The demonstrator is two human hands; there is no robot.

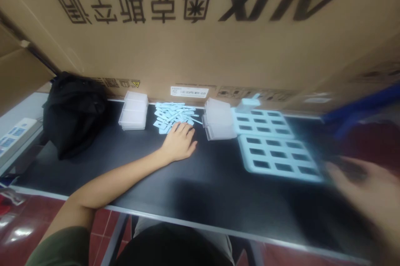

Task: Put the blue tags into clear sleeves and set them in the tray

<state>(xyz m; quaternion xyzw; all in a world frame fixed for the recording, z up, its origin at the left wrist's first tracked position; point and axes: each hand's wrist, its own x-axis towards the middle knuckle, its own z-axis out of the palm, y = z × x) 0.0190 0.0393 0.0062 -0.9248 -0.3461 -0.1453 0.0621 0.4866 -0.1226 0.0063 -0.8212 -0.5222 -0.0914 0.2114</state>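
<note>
My left hand (179,143) lies palm down on the black table (200,191), fingers stretched toward a heap of small pale blue flat parts (172,115) and touching its near edge. My right hand (367,191) is at the right edge of the view, smeared by motion; something dark shows near its fingers, but I cannot make it out. Just left of it lie two pale blue trays with rows of rectangular pockets, a near tray (276,158) and a far tray (262,121).
Clear plastic boxes are stacked left of the heap (133,110) and right of it (218,125). A black bag (73,118) sits at the table's left end. A large cardboard carton (200,28) stands along the back. A power strip (15,132) lies far left.
</note>
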